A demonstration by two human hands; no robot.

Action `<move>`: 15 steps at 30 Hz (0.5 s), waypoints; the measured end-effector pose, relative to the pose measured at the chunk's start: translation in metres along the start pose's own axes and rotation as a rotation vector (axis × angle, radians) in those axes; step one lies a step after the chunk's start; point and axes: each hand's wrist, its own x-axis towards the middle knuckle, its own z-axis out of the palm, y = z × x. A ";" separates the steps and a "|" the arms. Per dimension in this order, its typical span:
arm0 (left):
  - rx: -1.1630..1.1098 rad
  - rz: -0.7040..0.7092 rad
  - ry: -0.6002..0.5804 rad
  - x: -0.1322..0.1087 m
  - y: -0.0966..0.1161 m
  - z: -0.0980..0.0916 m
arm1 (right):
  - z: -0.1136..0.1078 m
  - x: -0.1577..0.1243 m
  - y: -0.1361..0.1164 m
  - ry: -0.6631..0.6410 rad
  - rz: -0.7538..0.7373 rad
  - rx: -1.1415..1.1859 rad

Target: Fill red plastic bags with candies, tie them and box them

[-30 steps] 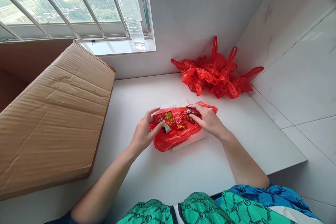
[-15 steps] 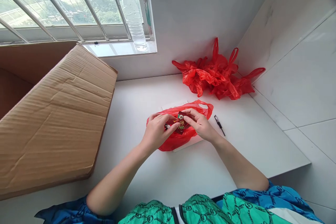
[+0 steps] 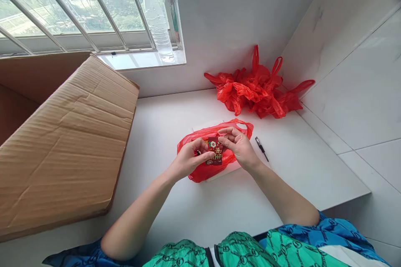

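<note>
Between my hands is a small dark red packet (image 3: pixel 215 151) with a white flower and yellow-green lettering, held above a red plastic bag. My left hand (image 3: pixel 191 156) pinches its left side between thumb and fingers. My right hand (image 3: pixel 237 145) has its thumb and fingers closed on the upper right corner. Underneath, the red plastic bag (image 3: pixel 200 174) lies spread on the table, one handle loop to the right. A white sheet or pad (image 3: pixel 224 172) shows partly beneath the bag. Something dark by my left fingers is too small to make out.
A black pen (image 3: pixel 262 149) lies right of the bag. Several crumpled red plastic bags (image 3: pixel 255 89) are heaped against the back wall. At left stands a large open cardboard box (image 3: pixel 75 137). A clear water bottle (image 3: pixel 158 25) is on the windowsill (image 3: pixel 134 61).
The packet has turned so its printed face shows more fully toward me. My left hand has shifted slightly right and lower; my right hand stays at the packet's right side.
</note>
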 end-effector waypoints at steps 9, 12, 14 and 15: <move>-0.176 -0.008 0.116 -0.004 0.006 -0.002 | 0.004 -0.006 -0.005 -0.221 0.011 -0.110; -0.145 -0.007 0.073 -0.006 0.005 -0.005 | 0.003 -0.007 -0.005 -0.232 0.021 -0.138; -0.119 -0.020 0.068 -0.006 0.004 -0.007 | 0.003 -0.007 -0.005 -0.244 0.035 -0.135; -0.107 -0.028 0.078 -0.006 0.003 -0.007 | 0.003 -0.007 -0.004 -0.246 0.039 -0.127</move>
